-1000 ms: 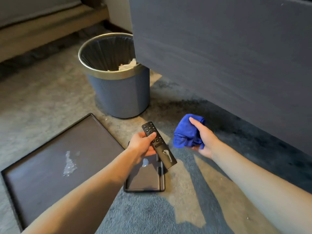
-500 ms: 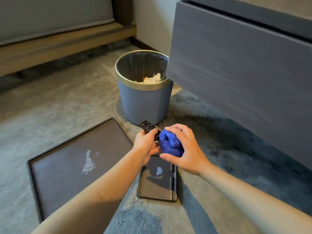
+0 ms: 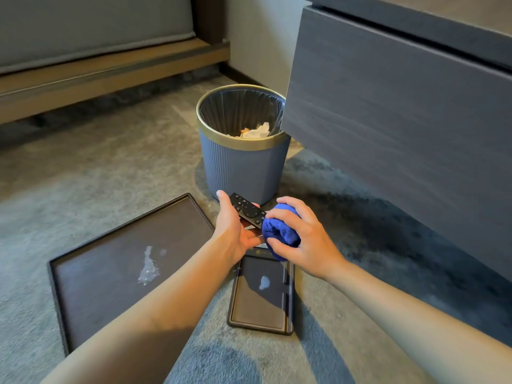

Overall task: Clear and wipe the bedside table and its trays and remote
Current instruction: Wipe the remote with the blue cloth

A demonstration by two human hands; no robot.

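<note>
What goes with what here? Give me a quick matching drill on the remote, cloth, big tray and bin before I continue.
1 remote
2 cloth
3 big tray
4 bin

A bunched in the right hand
B crumpled paper inside
C held in the left hand
D on the carpet, pale smear on it

Pairs: 1-C, 2-A, 3-D, 4-B

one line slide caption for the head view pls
Left hand holds remote; right hand presses blue cloth on it.
</note>
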